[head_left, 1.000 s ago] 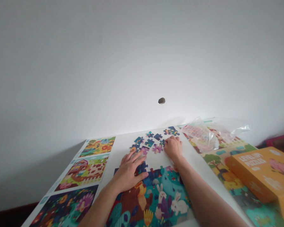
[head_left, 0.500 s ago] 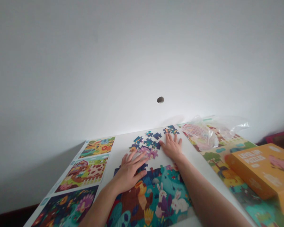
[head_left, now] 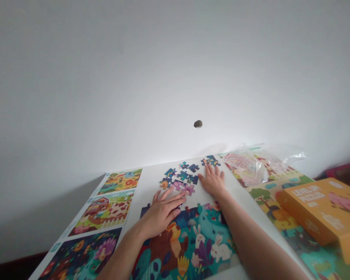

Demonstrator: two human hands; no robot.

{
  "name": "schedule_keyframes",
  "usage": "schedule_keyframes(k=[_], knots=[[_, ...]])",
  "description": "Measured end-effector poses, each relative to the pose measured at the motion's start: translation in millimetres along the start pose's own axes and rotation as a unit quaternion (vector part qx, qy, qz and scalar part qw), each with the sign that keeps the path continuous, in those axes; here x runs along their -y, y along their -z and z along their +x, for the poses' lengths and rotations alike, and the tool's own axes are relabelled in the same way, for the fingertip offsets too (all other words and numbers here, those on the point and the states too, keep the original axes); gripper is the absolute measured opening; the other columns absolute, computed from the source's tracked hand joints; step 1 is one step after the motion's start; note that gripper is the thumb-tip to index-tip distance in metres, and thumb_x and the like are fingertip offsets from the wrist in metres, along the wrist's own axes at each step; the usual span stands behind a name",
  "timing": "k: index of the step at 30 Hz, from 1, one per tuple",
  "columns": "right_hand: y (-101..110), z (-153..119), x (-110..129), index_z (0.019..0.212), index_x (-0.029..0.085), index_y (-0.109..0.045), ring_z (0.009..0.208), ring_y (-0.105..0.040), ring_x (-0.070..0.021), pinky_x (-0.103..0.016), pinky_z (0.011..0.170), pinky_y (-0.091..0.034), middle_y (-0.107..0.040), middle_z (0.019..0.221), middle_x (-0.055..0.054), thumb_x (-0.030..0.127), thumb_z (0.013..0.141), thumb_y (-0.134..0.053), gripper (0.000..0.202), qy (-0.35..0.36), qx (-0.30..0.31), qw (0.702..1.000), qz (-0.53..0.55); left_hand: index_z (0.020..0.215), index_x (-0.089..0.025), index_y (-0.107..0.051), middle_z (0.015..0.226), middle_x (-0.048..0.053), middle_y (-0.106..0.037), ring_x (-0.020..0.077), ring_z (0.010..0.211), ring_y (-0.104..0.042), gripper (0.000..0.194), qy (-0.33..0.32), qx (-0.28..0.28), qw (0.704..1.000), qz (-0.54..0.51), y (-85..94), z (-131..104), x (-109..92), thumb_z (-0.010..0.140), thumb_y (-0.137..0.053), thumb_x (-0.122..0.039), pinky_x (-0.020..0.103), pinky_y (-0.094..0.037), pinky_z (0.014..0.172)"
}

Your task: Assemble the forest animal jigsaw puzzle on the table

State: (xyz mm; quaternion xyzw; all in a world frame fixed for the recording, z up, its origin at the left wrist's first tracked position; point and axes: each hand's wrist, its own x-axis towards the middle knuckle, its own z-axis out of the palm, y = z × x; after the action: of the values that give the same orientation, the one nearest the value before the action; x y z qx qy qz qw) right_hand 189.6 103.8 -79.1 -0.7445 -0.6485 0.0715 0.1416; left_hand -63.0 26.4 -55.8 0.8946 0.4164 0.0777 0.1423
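Observation:
My left hand [head_left: 161, 212] lies spread over the upper left edge of a joined puzzle [head_left: 192, 245] showing a bear and white rabbits, its fingertips close to the purple pieces [head_left: 179, 186]. Flat on the white table beyond the puzzle rests my right hand [head_left: 213, 181], fingers apart, holding nothing. Its fingertips are just below a small cluster of joined pieces [head_left: 210, 160] at the back. Between and beyond the hands are several loose blue pieces [head_left: 188, 177]. Part of the puzzle's top edge is hidden under my left hand.
Three picture sheets [head_left: 106, 212] run down the left side. At the right, a crumpled clear plastic bag [head_left: 247, 165] lies on printed pictures, and an orange puzzle box [head_left: 323, 210] sits nearer. A white wall [head_left: 163, 97] with a hole rises behind the table.
My left hand has shifted slightly right, its fingers now closer to the purple pieces. My right hand has barely moved, with its fingers a little closer together.

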Motion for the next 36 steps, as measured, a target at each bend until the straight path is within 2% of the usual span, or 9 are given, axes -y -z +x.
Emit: schedule_keyframes(k=[5,8,11,14,18,21,24,29,36], knots=[[29.2,0.6,-8.7,0.124,0.021,-0.061,0.113,-0.054,-0.0261,-0.036,0.098,-0.036,-0.062,0.125,-0.01,0.042,0.095,-0.027,0.05,-0.061,-0.111,0.983,0.133,0.139,-0.042,-0.043,0.149,-0.004,-0.042,0.0297,0.145,-0.019,0.042,-0.017,-0.017,1.0,-0.007,-2.6,0.7,4.2,0.098,-0.039,-0.044,0.062,-0.012,0.115],[53.9,4.1,-23.5,0.117,0.015,-0.065,0.099,-0.061,-0.0253,-0.031,0.088,-0.043,-0.069,0.108,-0.012,0.039,0.093,-0.027,0.051,-0.101,-0.126,0.963,0.214,0.139,-0.043,-0.043,0.149,-0.005,-0.042,0.0301,0.145,-0.018,0.042,-0.01,-0.013,1.0,-0.01,-3.5,1.2,5.0,0.098,-0.039,-0.046,0.063,-0.013,0.114],[64.9,11.9,-30.0,0.122,0.015,-0.063,0.102,-0.061,-0.0251,-0.032,0.09,-0.043,-0.068,0.112,-0.012,0.029,0.09,-0.031,0.047,-0.107,-0.1,0.97,0.195,0.139,-0.045,-0.041,0.149,-0.006,-0.041,0.0314,0.145,-0.018,0.042,-0.005,-0.007,1.0,-0.014,-4.2,1.9,6.0,0.097,-0.038,-0.047,0.066,-0.013,0.112],[54.4,21.7,-20.4,0.131,0.018,-0.055,0.122,-0.048,-0.0284,-0.039,0.102,-0.034,-0.056,0.133,-0.013,0.025,0.089,-0.037,0.046,-0.025,-0.049,0.995,0.079,0.139,-0.044,-0.042,0.15,-0.004,-0.04,0.0321,0.145,-0.018,0.042,-0.008,-0.005,1.0,-0.011,-4.5,2.2,7.7,0.097,-0.039,-0.047,0.065,-0.013,0.112],[26.9,25.7,-1.8,0.151,0.023,-0.021,0.143,-0.003,-0.0375,-0.063,0.107,-0.014,-0.016,0.158,-0.008,0.043,0.095,-0.03,0.06,0.062,0.067,0.995,-0.031,0.138,-0.044,-0.043,0.149,-0.004,-0.041,0.0316,0.144,-0.021,0.041,-0.014,-0.009,1.0,0.002,-3.6,1.0,8.2,0.098,-0.038,-0.046,0.065,-0.013,0.112],[14.8,16.3,3.4,0.151,0.02,-0.024,0.142,0.0,-0.0438,-0.071,0.103,-0.008,-0.013,0.159,-0.009,0.041,0.095,-0.029,0.06,0.063,0.1,0.992,-0.048,0.136,-0.044,-0.046,0.147,-0.004,-0.044,0.0308,0.143,-0.025,0.04,-0.014,-0.033,0.999,0.014,-3.6,0.0,6.0,0.097,-0.04,-0.044,0.064,-0.015,0.112],[12.7,-0.9,5.7,0.142,0.016,-0.039,0.14,-0.006,-0.0455,-0.07,0.103,-0.006,-0.025,0.154,-0.013,0.036,0.09,-0.041,0.056,0.077,0.06,0.993,-0.062,0.134,-0.043,-0.049,0.147,-0.003,-0.045,0.0321,0.14,-0.029,0.039,0.018,-0.063,0.997,0.03,-5.2,0.5,3.6,0.096,-0.045,-0.042,0.067,-0.015,0.11],[18.2,-25.4,15.1,0.114,0.018,-0.061,0.119,-0.045,-0.0316,-0.058,0.106,-0.016,-0.055,0.124,-0.014,0.025,0.089,-0.043,0.032,0.12,-0.019,0.992,-0.036,0.133,-0.039,-0.051,0.146,0.0,-0.046,0.0344,0.136,-0.034,0.042,0.075,-0.116,0.989,0.052,-10.1,2.5,5.1,0.092,-0.051,-0.043,0.068,-0.019,0.108],[24.3,-32.1,17.6,0.107,0.025,-0.069,0.1,-0.053,-0.0235,-0.035,0.087,-0.035,-0.061,0.102,-0.009,0.02,0.087,-0.049,0.029,0.18,-0.004,0.983,0.018,0.134,-0.038,-0.051,0.148,0.001,-0.043,0.0369,0.135,-0.035,0.045,0.1,-0.13,0.984,0.063,-13.1,1.7,8.1,0.091,-0.051,-0.047,0.068,-0.022,0.106]])
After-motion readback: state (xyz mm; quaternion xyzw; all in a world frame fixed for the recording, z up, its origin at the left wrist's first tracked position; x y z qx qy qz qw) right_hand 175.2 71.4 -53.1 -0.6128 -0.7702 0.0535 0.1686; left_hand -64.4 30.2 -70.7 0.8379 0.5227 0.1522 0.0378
